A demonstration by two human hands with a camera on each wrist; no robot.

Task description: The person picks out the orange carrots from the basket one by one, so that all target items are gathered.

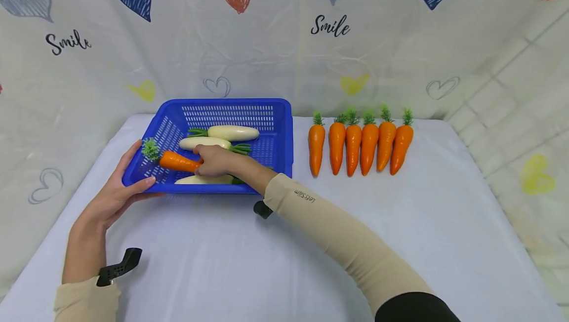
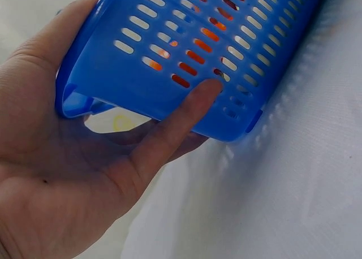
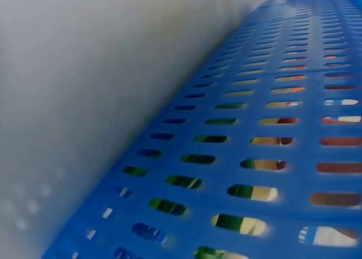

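Note:
A blue plastic basket (image 1: 288, 149) with slotted walls stands at the left of the table. My left hand (image 1: 116, 194) grips its front left corner, the thumb by the front rim and the other fingers along the left side. Inside the basket, my right hand (image 1: 217, 160) holds an orange carrot (image 1: 175, 161) near its pointed end, the green top toward the left wall. White radishes with green stems lie around it: one at the back (image 1: 233, 132), one in the middle (image 1: 202, 142), one by the front wall (image 1: 200, 180). In the right wrist view, the basket's slotted wall (image 3: 271, 134) hides most of that hand.
Several carrots (image 1: 353, 149) lie in a row to the right of the basket, green tops toward the back. A white cloth (image 1: 213, 262) covers the table. Behind it hangs a pale curtain (image 1: 275, 45) printed with hearts.

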